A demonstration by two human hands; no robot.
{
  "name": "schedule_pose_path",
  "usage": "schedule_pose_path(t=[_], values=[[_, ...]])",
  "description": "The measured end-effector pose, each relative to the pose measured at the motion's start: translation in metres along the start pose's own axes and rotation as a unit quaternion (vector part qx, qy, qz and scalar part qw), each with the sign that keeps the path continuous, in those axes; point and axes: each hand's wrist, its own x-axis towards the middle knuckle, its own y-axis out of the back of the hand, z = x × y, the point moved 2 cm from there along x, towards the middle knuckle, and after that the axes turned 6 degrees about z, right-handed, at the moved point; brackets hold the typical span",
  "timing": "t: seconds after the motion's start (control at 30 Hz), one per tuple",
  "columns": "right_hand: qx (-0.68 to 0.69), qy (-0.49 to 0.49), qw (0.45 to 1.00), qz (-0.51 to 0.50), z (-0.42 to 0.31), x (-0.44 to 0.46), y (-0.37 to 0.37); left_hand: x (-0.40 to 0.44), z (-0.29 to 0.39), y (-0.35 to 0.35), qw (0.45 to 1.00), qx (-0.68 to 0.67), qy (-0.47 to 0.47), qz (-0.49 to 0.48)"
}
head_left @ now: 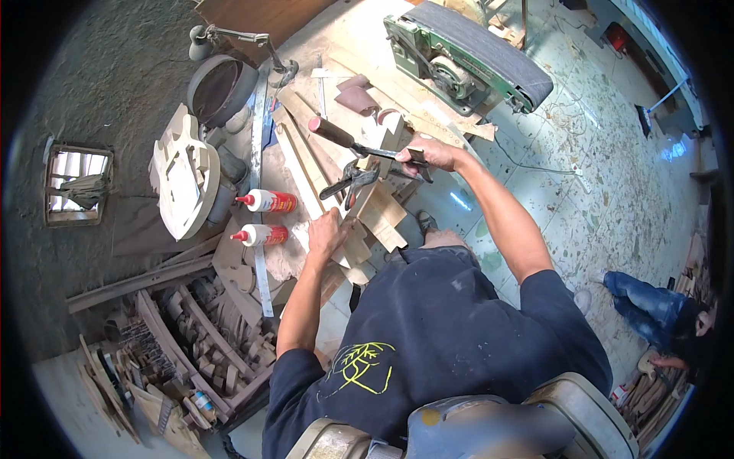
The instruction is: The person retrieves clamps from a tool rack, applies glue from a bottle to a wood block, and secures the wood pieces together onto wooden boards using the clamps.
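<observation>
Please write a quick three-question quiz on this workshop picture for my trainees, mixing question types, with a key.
1. Count: how many bottles with red nozzles are in view?
2. True or false: the left hand is nearer those bottles than the right hand is.
3. Choose: which does the right hand touch?
A. the lamp
B. the clamp with the red-ended handle
C. the belt sander

Key: 1. Two. 2. True. 3. B.

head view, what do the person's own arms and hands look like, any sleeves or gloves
Left hand and right hand wear no gloves. The dark navy T-shirt has short sleeves, leaving the forearms bare; a yellow-green line design marks it.
</observation>
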Motion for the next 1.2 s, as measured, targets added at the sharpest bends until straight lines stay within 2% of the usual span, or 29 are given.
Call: schedule_pose_path(t=[0.37, 1.0, 1.2], values=[[0.021, -0.064, 0.998, 0.004, 0.021, 0.005, -0.003, -0.003, 0.01, 0.001, 1.0, -0.024, 0.017, -0.002], [-0.016, -0.069, 0.997, 0.023, 0.031, 0.009, -0.004, 0.0, 0.002, -0.01, 0.999, -0.03, 0.011, -0.001], [0.014, -0.069, 0.997, 0.04, 0.04, 0.012, 0.0, -0.002, 0.001, -0.01, 1.0, -0.028, 0.004, 0.005]])
